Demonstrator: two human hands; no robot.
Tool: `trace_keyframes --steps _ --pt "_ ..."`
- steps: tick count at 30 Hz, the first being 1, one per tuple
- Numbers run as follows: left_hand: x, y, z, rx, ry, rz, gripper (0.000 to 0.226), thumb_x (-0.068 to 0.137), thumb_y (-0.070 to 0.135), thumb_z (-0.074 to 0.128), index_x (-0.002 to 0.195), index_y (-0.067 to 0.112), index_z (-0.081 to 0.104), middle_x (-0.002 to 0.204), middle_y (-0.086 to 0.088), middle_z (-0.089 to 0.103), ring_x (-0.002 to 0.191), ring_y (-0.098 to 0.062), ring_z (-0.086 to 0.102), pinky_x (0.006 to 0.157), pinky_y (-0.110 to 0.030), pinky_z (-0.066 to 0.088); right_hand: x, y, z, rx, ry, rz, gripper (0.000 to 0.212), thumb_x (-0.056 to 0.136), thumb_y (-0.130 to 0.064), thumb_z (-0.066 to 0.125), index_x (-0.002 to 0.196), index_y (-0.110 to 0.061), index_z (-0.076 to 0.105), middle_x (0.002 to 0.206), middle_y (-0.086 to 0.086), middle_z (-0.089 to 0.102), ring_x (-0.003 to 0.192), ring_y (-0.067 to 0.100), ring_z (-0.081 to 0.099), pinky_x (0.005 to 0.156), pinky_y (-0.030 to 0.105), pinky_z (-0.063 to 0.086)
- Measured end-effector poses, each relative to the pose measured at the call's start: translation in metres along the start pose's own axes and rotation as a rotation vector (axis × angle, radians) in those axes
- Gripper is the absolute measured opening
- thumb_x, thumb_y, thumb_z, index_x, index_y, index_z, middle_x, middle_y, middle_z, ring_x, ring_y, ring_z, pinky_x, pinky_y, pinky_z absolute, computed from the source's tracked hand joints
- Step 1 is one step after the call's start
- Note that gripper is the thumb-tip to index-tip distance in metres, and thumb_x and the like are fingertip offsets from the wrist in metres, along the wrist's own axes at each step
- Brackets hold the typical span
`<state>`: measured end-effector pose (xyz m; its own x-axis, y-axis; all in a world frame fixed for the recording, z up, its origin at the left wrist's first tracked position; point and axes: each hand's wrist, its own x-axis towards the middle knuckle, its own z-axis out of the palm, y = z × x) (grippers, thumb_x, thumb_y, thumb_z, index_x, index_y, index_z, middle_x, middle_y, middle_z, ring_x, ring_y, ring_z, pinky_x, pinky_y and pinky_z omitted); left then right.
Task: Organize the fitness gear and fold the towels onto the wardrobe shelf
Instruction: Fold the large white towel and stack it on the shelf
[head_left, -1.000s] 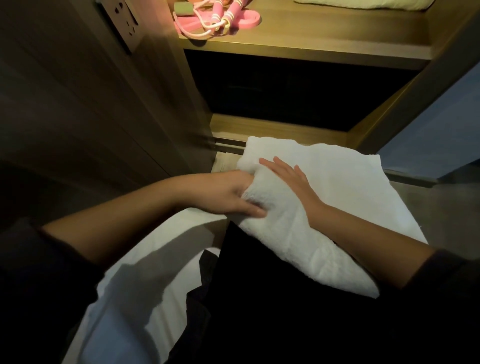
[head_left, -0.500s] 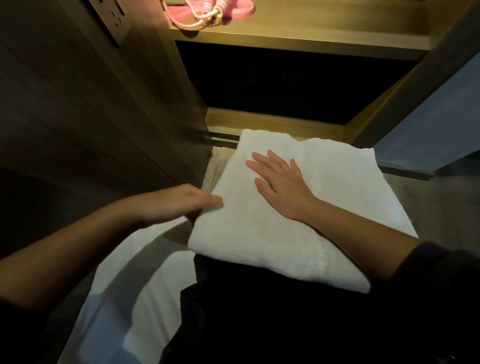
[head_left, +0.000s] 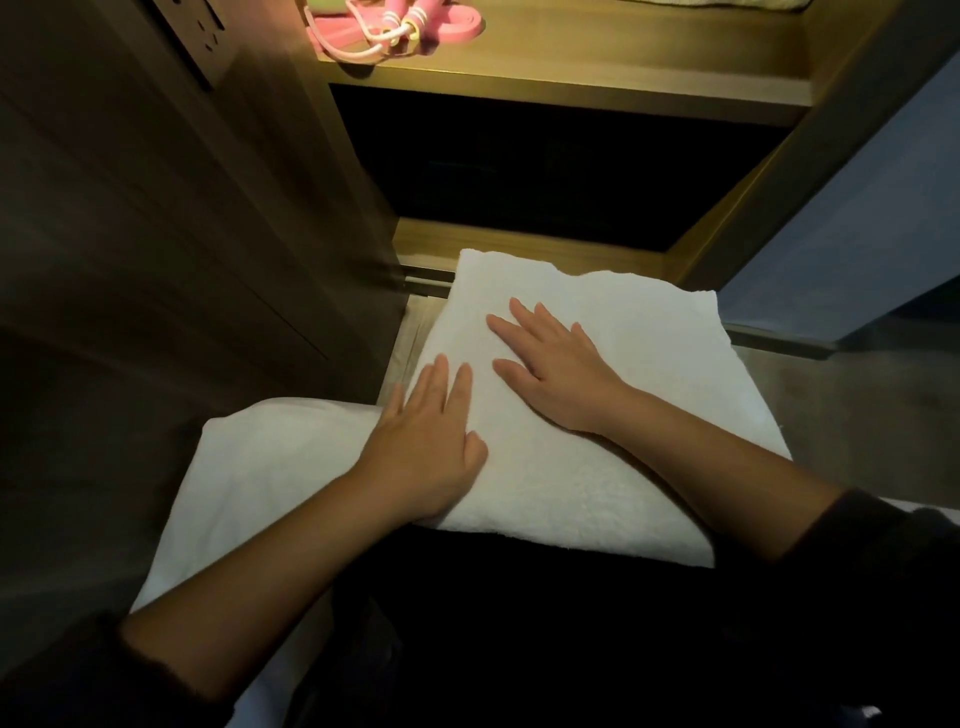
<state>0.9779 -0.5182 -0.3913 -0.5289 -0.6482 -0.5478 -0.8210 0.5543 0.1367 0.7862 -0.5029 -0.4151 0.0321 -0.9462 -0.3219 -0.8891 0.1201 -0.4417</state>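
At the left edge of the folded white towel (head_left: 654, 338), your left hand (head_left: 426, 447) lies flat, fingers straight, gripping nothing; it only presses the pile down. To its right, your right hand (head_left: 558, 376) rests palm-down near the towel's middle, fingers spread and straight, also holding nothing. The towel sits on dark fabric (head_left: 519, 634) close to you, its far edge towards the wardrobe's bottom ledge (head_left: 545, 244); it is not yet on the shelf.

You seem to be smoothing the fold. Do it well by sweeping both palms outward from the centre so the layers lie even, then square the ragged far edge before you lift. For the lift, I'd slide one hand under each short side, since a soft stack like this will likely sag and unfold if taken by one corner.

Around you, from the left: a wall socket (head_left: 205, 36) sits on the dark side panel, and what looks like a white sheet (head_left: 260, 478) lies under your left forearm, touching the towel. Up on the lit shelf (head_left: 597, 78), a pink jump rope and band (head_left: 400, 28) take the left end, so aim for the bare wood to their right. On the far right, the door panel (head_left: 857, 223) narrows the opening; mind your elbow there.
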Motion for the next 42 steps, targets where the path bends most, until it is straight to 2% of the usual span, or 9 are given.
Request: trace_keyframes --steps 4,9,14,18,20,25,35,40,42 --pt "0.020 0.027 -0.008 -0.110 0.136 -0.007 0.069 0.100 0.054 0.021 0.156 0.025 -0.008 0.163 -0.003 -0.019 0.150 -0.025 -0.017 0.122 -0.049 -0.003 -0.033 0.024 -0.017 -0.013 -0.031 0.106 0.060 0.101 -0.054 0.031 0.155 -0.034 0.013 0.165 -0.002 0.003 0.152 0.023 0.002 0.120 0.047 -0.001" --pt "0.032 0.039 0.000 -0.153 0.232 -0.051 0.067 0.100 0.051 0.028 0.156 0.029 -0.003 0.164 -0.002 -0.015 0.150 -0.027 -0.014 0.122 -0.050 -0.002 -0.109 0.059 -0.033 0.083 0.112 0.322 0.057 0.101 -0.044 0.044 0.153 -0.029 0.026 0.164 -0.001 0.012 0.151 0.021 0.008 0.121 0.043 0.008" --pt "0.037 0.051 0.002 -0.097 0.268 -0.082 0.066 0.099 0.042 0.028 0.156 0.026 -0.002 0.164 -0.008 -0.013 0.150 -0.031 -0.013 0.121 -0.052 -0.002 -0.159 0.075 -0.049 0.513 0.207 0.546 0.053 0.099 -0.030 0.052 0.149 -0.023 0.037 0.153 0.003 0.039 0.132 0.021 0.044 0.101 0.037 0.040" --pt "0.038 0.055 0.002 -0.116 0.290 -0.079 0.065 0.099 0.041 0.030 0.156 0.027 0.002 0.165 -0.007 -0.009 0.151 -0.030 -0.010 0.121 -0.053 0.000 -0.175 0.090 -0.063 0.893 0.266 0.693 0.046 0.100 -0.022 0.051 0.144 -0.015 0.043 0.134 0.007 0.055 0.101 0.014 0.057 0.080 0.027 0.045" --pt "0.037 0.054 0.002 -0.130 0.299 -0.073 0.064 0.099 0.040 0.031 0.156 0.027 0.003 0.165 -0.006 -0.008 0.151 -0.029 -0.009 0.121 -0.052 0.000 -0.181 0.094 -0.066 1.070 0.221 0.738 0.044 0.099 -0.020 0.052 0.142 -0.012 0.046 0.123 0.007 0.060 0.099 0.017 0.060 0.077 0.028 0.048" --pt "0.037 0.054 -0.001 -0.151 0.297 -0.074 0.064 0.099 0.040 0.032 0.156 0.028 0.004 0.165 -0.004 -0.007 0.151 -0.027 -0.008 0.121 -0.052 0.000 -0.191 0.103 -0.064 1.100 0.112 0.742 0.021 0.098 -0.017 0.052 0.115 -0.020 0.065 0.115 0.004 0.067 0.106 0.022 0.062 0.076 0.033 0.051" --pt "0.040 0.054 -0.001 -0.152 0.302 -0.073 0.064 0.100 0.040 0.035 0.156 0.028 0.007 0.165 -0.004 -0.006 0.151 -0.027 -0.006 0.121 -0.051 0.000 -0.199 0.115 -0.063 1.198 -0.012 0.802 0.027 0.094 -0.023 0.057 0.109 -0.003 0.068 0.106 0.022 0.067 0.089 0.030 0.065 0.065 0.032 0.055" --pt "0.041 0.054 0.000 -0.152 0.310 -0.077 0.063 0.099 0.039 0.036 0.155 0.028 0.009 0.165 -0.004 -0.003 0.151 -0.028 -0.005 0.120 -0.051 0.001 -0.200 0.118 -0.061 1.143 -0.020 0.737 0.034 0.091 -0.026 0.058 0.110 0.000 0.067 0.112 0.023 0.066 0.103 0.038 0.064 0.081 0.035 0.050" --pt "0.041 0.055 -0.001 -0.153 0.309 -0.080 0.063 0.099 0.039 0.036 0.155 0.027 0.009 0.165 -0.004 -0.003 0.151 -0.028 -0.005 0.120 -0.050 0.000 -0.202 0.117 -0.062 1.161 -0.068 0.689 0.040 0.081 -0.035 0.063 0.109 -0.007 0.069 0.108 0.012 0.072 0.102 0.026 0.069 0.083 0.031 0.052"
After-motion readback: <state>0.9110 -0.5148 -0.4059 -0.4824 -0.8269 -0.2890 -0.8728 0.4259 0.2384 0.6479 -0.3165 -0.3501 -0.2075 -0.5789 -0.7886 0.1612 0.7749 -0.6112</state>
